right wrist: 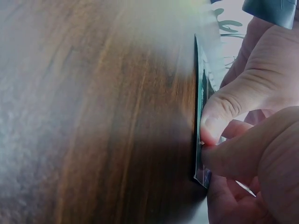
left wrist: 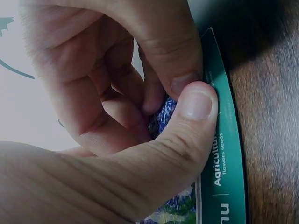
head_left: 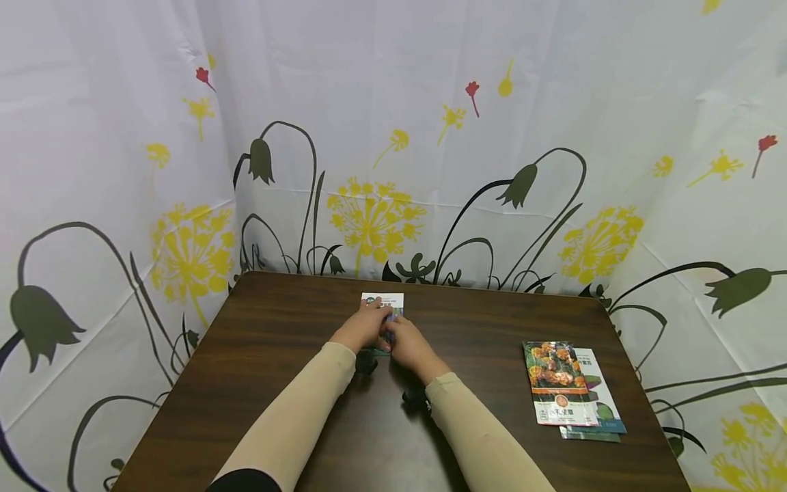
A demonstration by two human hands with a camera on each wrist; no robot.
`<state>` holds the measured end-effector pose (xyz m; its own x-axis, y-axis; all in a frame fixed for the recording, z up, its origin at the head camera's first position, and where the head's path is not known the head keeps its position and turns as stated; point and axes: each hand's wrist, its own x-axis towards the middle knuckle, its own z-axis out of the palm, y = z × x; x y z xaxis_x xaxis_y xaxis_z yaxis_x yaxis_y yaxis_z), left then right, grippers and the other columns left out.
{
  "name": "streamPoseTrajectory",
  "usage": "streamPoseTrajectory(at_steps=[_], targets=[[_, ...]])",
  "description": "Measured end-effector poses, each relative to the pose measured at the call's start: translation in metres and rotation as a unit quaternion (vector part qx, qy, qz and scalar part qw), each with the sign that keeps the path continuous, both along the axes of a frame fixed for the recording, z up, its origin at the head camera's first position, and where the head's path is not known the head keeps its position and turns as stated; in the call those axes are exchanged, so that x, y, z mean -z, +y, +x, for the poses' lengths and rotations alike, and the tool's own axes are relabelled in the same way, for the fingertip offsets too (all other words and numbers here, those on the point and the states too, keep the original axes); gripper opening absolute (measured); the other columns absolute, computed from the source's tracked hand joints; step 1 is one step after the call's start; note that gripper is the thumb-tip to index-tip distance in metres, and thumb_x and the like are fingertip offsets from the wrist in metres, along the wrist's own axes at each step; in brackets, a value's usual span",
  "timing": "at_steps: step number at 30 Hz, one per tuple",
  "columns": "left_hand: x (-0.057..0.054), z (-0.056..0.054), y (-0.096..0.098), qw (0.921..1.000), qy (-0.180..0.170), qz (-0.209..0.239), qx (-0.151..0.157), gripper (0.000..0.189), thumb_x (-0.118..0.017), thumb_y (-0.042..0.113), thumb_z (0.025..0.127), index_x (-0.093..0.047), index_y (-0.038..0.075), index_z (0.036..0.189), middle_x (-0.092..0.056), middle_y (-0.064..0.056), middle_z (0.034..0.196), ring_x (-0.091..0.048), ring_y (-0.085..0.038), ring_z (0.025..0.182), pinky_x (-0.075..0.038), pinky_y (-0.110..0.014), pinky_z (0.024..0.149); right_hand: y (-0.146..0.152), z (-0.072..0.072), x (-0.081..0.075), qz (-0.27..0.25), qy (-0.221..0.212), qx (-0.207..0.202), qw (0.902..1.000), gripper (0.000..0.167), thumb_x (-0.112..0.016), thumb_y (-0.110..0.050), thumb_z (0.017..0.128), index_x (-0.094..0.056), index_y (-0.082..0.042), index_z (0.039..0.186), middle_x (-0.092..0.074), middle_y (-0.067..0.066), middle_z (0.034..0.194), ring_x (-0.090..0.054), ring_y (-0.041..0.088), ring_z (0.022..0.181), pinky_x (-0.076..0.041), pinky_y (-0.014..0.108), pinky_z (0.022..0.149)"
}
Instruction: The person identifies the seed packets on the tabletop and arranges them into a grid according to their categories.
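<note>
A seed packet [head_left: 394,299] with a white top and a blue-flower picture lies near the back edge of the table. My left hand [head_left: 363,328] and right hand [head_left: 413,347] meet over its lower part and cover much of the picture. The left wrist view shows both thumb tips side by side, close to the packet's green border [left wrist: 233,163], which reads "flowers seeds". The other fingers curl in over the blue picture and pinch at the packet. Seen from the right wrist, the thin packet edge [right wrist: 199,93] runs low along the tabletop.
At the right of the brown wooden table [head_left: 479,321] lies a small stack of seed packets. An orange-flower packet [head_left: 556,383] is on top, with a white and green packet [head_left: 605,403] showing beneath. A flower-printed curtain [head_left: 381,82] hangs around the table's back and sides.
</note>
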<state>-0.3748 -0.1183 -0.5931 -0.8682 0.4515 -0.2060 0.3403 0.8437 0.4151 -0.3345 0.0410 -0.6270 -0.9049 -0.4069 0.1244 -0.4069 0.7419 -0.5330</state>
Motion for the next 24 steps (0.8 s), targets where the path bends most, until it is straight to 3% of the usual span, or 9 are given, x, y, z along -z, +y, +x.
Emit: streamPoseTrajectory(at_steps=[10, 16, 24], targets=[[0.003, 0.0, -0.006, 0.9999, 0.005, -0.014, 0.004, 0.098, -0.098, 0.033, 0.079, -0.051, 0.009, 0.162, -0.026, -0.03, 0.177, -0.018, -0.065, 0.16, -0.04, -0.068, 0.124, -0.004, -0.001, 0.001, -0.01, 0.005, -0.018, 0.9998, 0.036, -0.075, 0.011, 0.088, -0.076, -0.007, 0.12, -0.069, 0.015, 0.131, -0.067, 0.038, 0.13, -0.053, 0.051, 0.116], [-0.002, 0.003, -0.005, 0.9999, -0.001, -0.011, 0.005, 0.096, -0.099, 0.029, 0.079, -0.053, 0.008, 0.16, -0.027, -0.031, 0.176, -0.018, -0.067, 0.16, -0.04, -0.069, 0.124, -0.001, 0.005, -0.003, -0.002, 0.027, -0.041, 0.9988, 0.03, -0.07, 0.01, 0.093, -0.077, -0.003, 0.12, -0.07, 0.015, 0.126, -0.07, 0.034, 0.121, -0.056, 0.049, 0.111], [-0.007, 0.001, 0.002, 0.9995, 0.024, -0.015, 0.011, 0.086, -0.101, 0.023, 0.078, -0.059, 0.006, 0.151, -0.036, -0.031, 0.171, -0.025, -0.06, 0.161, -0.031, -0.069, 0.129, 0.006, 0.013, -0.004, -0.006, 0.063, -0.053, 0.9966, 0.022, -0.068, 0.008, 0.098, -0.079, 0.001, 0.116, -0.07, 0.015, 0.12, -0.07, 0.031, 0.113, -0.058, 0.048, 0.106]])
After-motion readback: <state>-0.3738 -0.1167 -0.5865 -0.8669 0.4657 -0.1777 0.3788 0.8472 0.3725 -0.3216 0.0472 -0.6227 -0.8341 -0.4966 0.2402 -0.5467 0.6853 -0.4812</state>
